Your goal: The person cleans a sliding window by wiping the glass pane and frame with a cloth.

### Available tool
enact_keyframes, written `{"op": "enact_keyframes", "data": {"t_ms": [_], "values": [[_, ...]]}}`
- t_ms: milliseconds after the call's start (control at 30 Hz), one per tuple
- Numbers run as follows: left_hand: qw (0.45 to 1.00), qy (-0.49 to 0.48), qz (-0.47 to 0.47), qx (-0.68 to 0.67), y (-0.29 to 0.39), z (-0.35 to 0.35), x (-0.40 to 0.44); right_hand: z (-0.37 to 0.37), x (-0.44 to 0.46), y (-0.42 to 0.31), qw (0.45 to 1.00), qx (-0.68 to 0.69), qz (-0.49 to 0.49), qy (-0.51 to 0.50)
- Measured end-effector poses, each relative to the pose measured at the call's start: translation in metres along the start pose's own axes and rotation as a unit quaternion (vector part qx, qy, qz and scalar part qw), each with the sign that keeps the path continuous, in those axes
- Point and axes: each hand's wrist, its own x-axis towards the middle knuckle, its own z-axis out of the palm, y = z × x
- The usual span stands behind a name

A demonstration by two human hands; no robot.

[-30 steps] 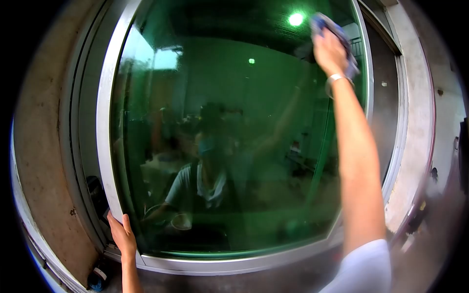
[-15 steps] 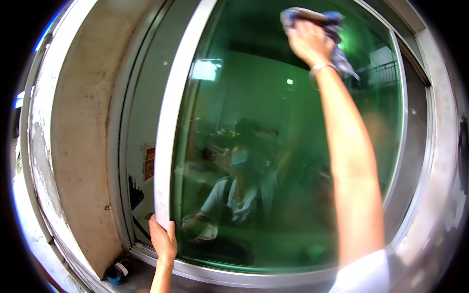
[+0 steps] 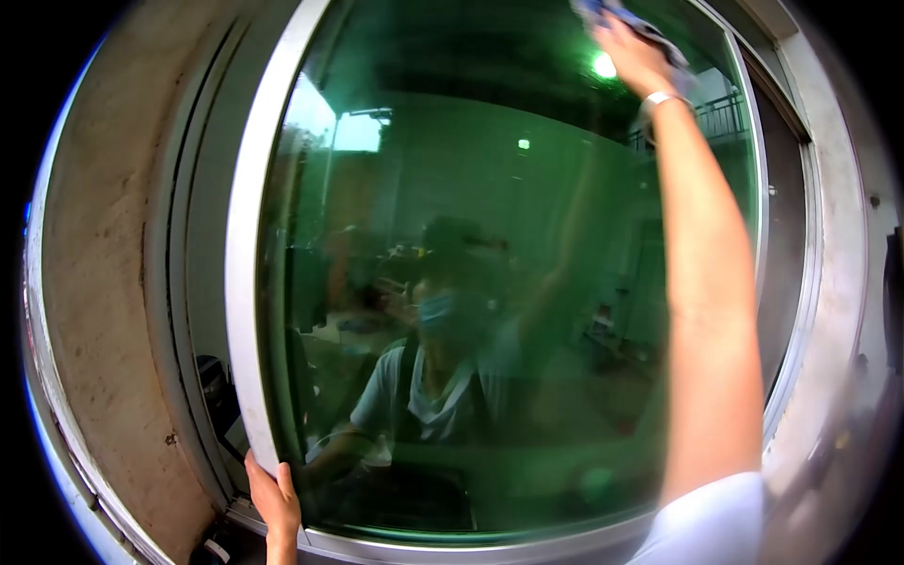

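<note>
A sliding window pane of dark green glass (image 3: 424, 179) fills the middle of the head view, edged on its left by a silver metal frame (image 3: 243, 245). Low on that frame, my left hand (image 3: 273, 499) grips the edge, the thumb on the front side and the fingers partly hidden behind it. My right hand (image 3: 633, 58) reaches up to the top right of the glass, holding a blue-and-grey cloth (image 3: 591, 11) against it. Part of the cloth is hidden under the palm, and its top is cut off by the view. The glass reflects a person and bright lights.
To the left stands a stained concrete wall (image 3: 104, 264) beside the window track. A dark round object (image 3: 209, 551) sits on the sill at the bottom left. On the right, a second dark panel (image 3: 783, 217) lies behind the pane, next to a pale wall edge (image 3: 838, 235).
My right hand and the cloth have shifted up and right in view. The window frame and my left hand appear further left and lower, as the view has turned; the left grip stays.
</note>
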Motion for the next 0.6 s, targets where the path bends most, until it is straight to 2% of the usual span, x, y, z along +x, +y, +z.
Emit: {"op": "enact_keyframes", "data": {"t_ms": [67,133,167,200,233,300,333,367,433,467,533,567,600], "values": [[1.0,-0.007,0.0,0.0,-0.002,-0.001,0.0,0.004,0.008,0.123,0.999,-0.01,0.044,0.029],[1.0,-0.012,0.005,-0.002,-0.002,-0.001,0.002,-0.008,-0.033,0.207,0.99,-0.065,0.108,0.069],[1.0,-0.012,0.011,-0.002,-0.002,-0.002,0.004,-0.007,-0.046,0.278,0.987,-0.137,0.057,0.057],[1.0,-0.009,0.018,-0.002,-0.002,-0.001,0.003,-0.019,-0.047,0.274,0.984,-0.159,0.075,-0.02],[1.0,-0.002,0.022,-0.003,-0.003,0.001,0.002,-0.02,-0.052,0.254,0.985,-0.158,0.072,-0.018],[1.0,0.001,0.01,-0.004,-0.002,0.002,0.001,-0.015,-0.07,0.206,0.974,-0.096,0.203,0.042],[1.0,0.007,0.008,-0.017,0.001,0.003,0.001,-0.005,-0.055,0.206,0.975,-0.109,0.193,0.033],[0.999,-0.009,-0.016,-0.033,0.004,-0.002,0.002,-0.012,-0.064,0.123,0.977,-0.09,0.192,0.035],[0.999,-0.004,-0.027,-0.02,0.011,-0.002,0.002,0.009,-0.04,0.116,0.986,-0.112,0.106,0.063],[0.999,-0.008,-0.027,-0.029,0.012,-0.004,0.002,0.015,-0.033,0.084,0.99,-0.111,0.049,0.071],[0.999,-0.011,-0.034,-0.028,0.013,-0.004,0.003,0.012,-0.036,-0.018,0.992,-0.104,-0.048,0.053],[0.999,-0.01,-0.038,-0.027,0.014,-0.004,0.003,0.022,-0.033,-0.059,0.986,-0.103,-0.097,0.086],[0.999,-0.011,-0.034,-0.031,0.015,-0.006,0.002,0.026,-0.033,-0.103,0.984,-0.088,-0.141,0.062]]}}
